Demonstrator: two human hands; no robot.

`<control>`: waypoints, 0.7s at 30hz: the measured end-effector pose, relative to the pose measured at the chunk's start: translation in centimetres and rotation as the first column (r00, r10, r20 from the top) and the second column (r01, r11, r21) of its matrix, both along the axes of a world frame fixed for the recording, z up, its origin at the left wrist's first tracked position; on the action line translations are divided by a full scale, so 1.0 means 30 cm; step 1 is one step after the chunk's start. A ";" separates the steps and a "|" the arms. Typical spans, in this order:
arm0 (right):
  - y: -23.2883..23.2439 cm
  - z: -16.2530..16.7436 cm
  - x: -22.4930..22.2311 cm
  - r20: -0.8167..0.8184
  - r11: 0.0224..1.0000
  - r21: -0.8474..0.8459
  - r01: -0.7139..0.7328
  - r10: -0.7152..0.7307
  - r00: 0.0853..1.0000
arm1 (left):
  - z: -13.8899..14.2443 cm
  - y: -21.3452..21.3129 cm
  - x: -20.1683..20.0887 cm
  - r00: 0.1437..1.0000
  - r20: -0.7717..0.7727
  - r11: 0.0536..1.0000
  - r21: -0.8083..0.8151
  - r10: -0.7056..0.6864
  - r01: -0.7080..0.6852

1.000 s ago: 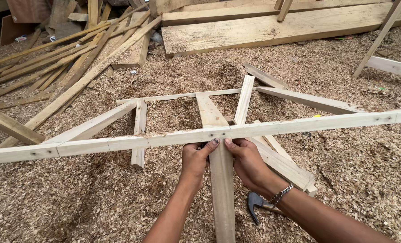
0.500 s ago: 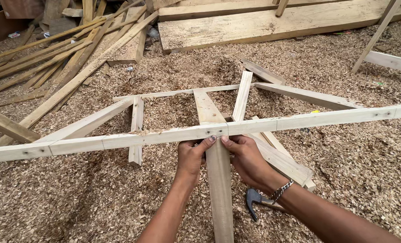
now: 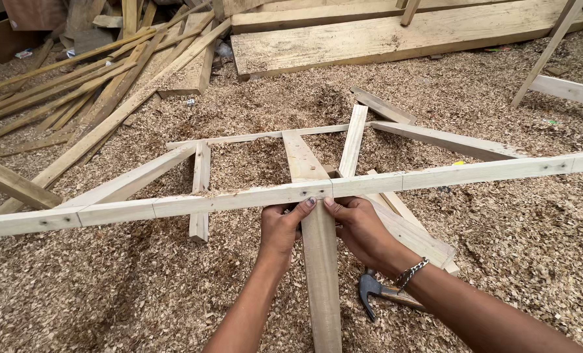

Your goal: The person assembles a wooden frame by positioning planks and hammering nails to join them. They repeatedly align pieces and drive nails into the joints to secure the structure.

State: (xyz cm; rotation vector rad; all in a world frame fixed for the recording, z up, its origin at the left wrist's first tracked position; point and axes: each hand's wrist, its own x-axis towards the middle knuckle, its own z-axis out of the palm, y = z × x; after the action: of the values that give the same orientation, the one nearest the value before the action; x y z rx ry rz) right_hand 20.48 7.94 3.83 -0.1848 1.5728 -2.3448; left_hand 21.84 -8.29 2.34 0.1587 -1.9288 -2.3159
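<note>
Left hand [image 3: 282, 229] and right hand [image 3: 360, 229] grasp long cross rail [image 3: 239, 198] where it crosses centre board [image 3: 321, 274]. Hammer [image 3: 376, 291] on sawdust floor [image 3: 108, 294] beneath right wrist.

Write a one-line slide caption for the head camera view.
Both hands, left hand and right hand, grip a wooden frame on sawdust, hammer beside.

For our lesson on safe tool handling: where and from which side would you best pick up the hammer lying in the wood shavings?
Grip the hammer by its wooden handle, coming from the right and above. The dark claw head points left, toward the upright board, and the handle runs off to the right, partly hidden under the right hand's forearm, so only the stretch just behind the head shows.
</note>
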 end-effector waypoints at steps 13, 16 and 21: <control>0.253 -0.225 -0.057 0.118 0.233 0.946 -0.223 0.396 0.911 | 0.278 -0.005 0.082 0.924 0.383 0.598 -0.738 -0.009 0.312; 0.262 -0.294 -0.037 0.159 -0.032 0.986 -0.161 0.444 0.882 | 0.336 0.056 0.121 0.940 0.339 0.369 -0.871 -0.026 0.324; 0.280 -0.280 -0.031 0.065 0.048 0.994 -0.096 0.442 0.894 | 0.340 0.133 0.172 0.967 0.227 0.201 -0.948 -0.114 0.246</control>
State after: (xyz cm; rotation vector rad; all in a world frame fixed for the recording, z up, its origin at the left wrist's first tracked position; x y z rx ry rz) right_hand 19.57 16.35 -4.56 -0.4209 2.5839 -0.4948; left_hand 26.99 -4.29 12.54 -0.1009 -3.1597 -0.6471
